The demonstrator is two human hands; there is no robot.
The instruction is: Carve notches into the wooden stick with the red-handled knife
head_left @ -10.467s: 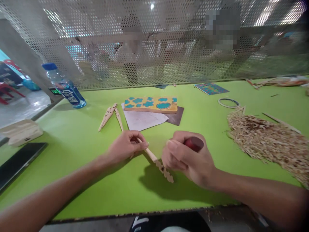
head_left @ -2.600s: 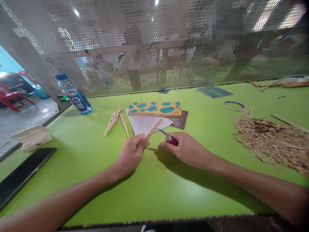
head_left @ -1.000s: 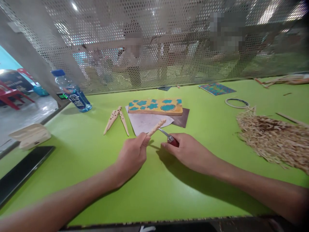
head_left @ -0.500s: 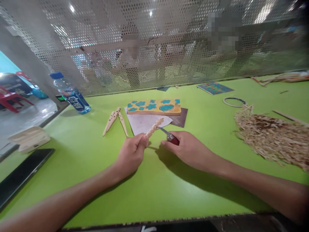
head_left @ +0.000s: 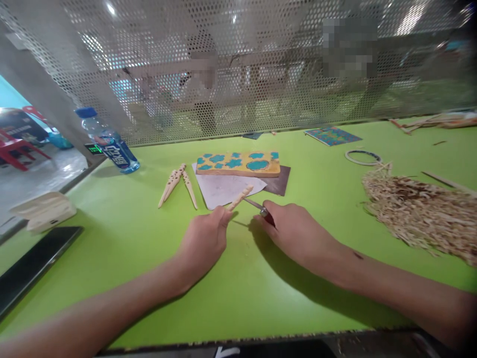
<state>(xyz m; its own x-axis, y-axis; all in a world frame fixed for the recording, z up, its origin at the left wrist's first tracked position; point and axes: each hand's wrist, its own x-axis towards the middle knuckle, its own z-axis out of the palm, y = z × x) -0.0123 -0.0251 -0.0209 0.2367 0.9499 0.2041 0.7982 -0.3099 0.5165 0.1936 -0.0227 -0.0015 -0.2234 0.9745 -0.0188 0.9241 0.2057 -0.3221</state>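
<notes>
Pale wood, notched towards its tip, juts towards one o'clock from the left hand [head_left: 205, 237], whose fingers are wrapped around the lower part of this carved stick [head_left: 240, 197]. On a clock centred between the hands, the right hand [head_left: 292, 226] sits at three, closed around the red handle of a knife [head_left: 264, 212]; its blade points to ten, its end right at the stick's edge. Whether it touches the wood I cannot tell.

Half a second ago the stick showed its broad notched face; now it is turned narrower to view, and the right wrist has rolled, bringing a dark mark on the forearm into sight. I judge that a different side of the notches now meets the blade.

Just beyond the tip, at twelve, lie a white sheet [head_left: 219, 191] and a brown sheet [head_left: 280, 182], both partly under a yellow-and-teal block [head_left: 238, 165]; these are the nearest obstacles to reaching forward. More carved pieces [head_left: 171, 189] rest at ten, with a bottle [head_left: 117, 151] farther along that line. Nine holds a beige case [head_left: 52, 211] and, slightly lower, a black slab [head_left: 37, 261]. Curly shavings [head_left: 421, 214] are heaped at three, beside the right forearm.
</notes>
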